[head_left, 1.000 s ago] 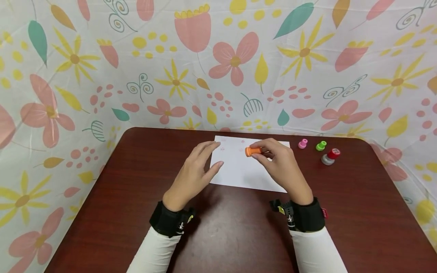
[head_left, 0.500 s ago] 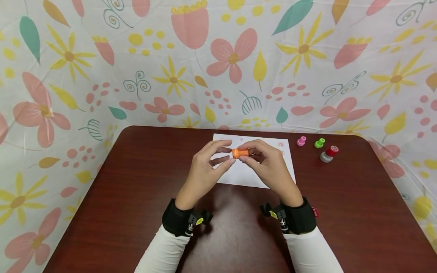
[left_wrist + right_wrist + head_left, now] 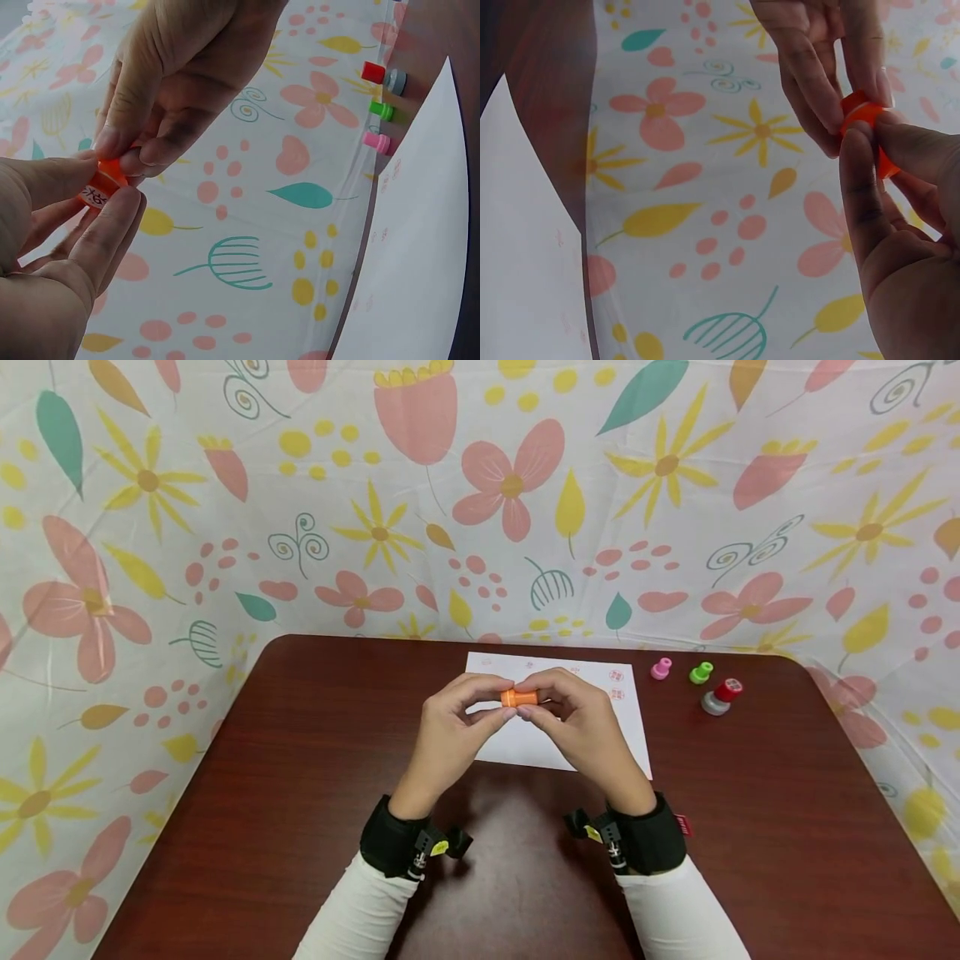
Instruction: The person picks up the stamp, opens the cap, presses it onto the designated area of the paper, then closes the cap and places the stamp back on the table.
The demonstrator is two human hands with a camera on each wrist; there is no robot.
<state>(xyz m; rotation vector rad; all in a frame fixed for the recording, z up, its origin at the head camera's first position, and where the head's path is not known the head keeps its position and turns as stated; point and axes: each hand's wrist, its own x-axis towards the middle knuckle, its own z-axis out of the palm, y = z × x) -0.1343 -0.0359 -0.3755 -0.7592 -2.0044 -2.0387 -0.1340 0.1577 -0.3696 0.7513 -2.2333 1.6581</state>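
Both hands meet above the sheet of paper (image 3: pixel 528 745), with a small orange stamp (image 3: pixel 520 697) lying sideways between them. My left hand (image 3: pixel 452 727) pinches its wider left end between thumb and fingers. The narrower right end is pinched by my right hand (image 3: pixel 583 720). Some dark lettering shows on the side of the orange stamp (image 3: pixel 96 196) in the left wrist view; fingertips cover much of the rest. Faint red prints are spread along the upper part of the paper, with clearer round ones (image 3: pixel 616 676) near its right edge.
Right of the paper stand a pink stamp (image 3: pixel 661 669), a green stamp (image 3: pixel 701 673) and a red-and-grey stamp (image 3: pixel 722 697). The dark brown table (image 3: pixel 315 777) meets a flower-patterned cloth (image 3: pixel 480 510) at the back and left.
My right hand has brought the orange stamp left and toward the middle. My left hand has moved right and its fingers have closed onto the stamp's left end.
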